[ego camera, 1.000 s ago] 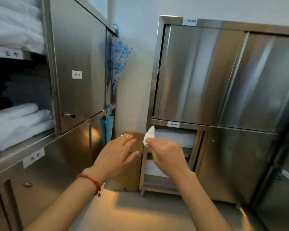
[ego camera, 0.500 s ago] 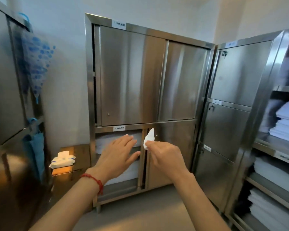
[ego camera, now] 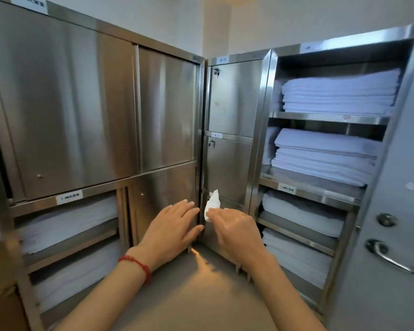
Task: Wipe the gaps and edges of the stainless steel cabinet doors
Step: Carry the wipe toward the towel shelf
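A white wipe [ego camera: 212, 204] is pinched upright by the right hand [ego camera: 234, 226]; the left hand [ego camera: 171, 225] is held flat, fingers straight, holding nothing; just beyond, the cabinet doors [ego camera: 167, 187] meet at the corner gap, untouched; wiping is judged hardly begun.

Seeing soft, even indoor light, source apparently overhead. Broad vertical sheen streaks on steel cabinet doors [ego camera: 67, 111]; warm bright glare patch on floor [ego camera: 201, 263] just below hands. Lower left shelves [ego camera: 65, 235] dim, smeared with blur. My view shows strong wide-angle bowing at edges; grey door [ego camera: 392, 211] at right leans, handle soft. Centre only moderately sharp, labels unreadable.
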